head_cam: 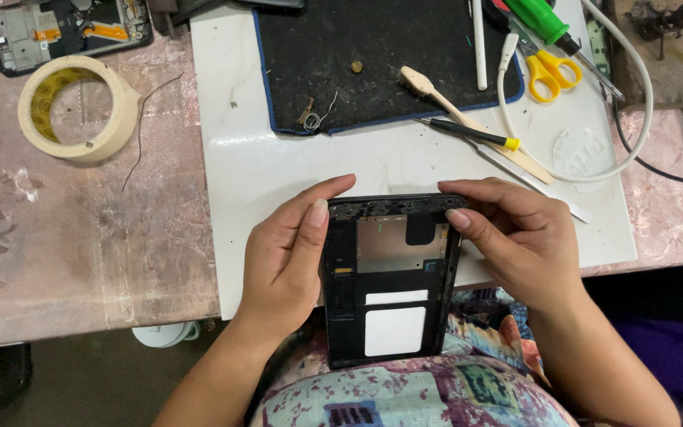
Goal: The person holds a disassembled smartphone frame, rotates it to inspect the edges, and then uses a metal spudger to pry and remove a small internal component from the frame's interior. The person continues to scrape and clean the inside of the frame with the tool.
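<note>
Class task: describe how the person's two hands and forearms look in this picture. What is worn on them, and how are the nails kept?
Both forearms are bare, with no sleeves in view. The left hand and the right hand wear no gloves, and no rings, watch or bracelets show. The visible nails are short and look unpainted. Patterned multicoloured clothing shows below the arms.

Tape roll (79, 108), scissors (549, 73), black mat (389, 55)

Matt black plastic phone frame (390, 273), white paper stickers inside; at 12 o'clock glossy white board (278, 170), rough black cloth mat (381, 59); at 10 o'clock paper tape roll (78, 107).
</note>
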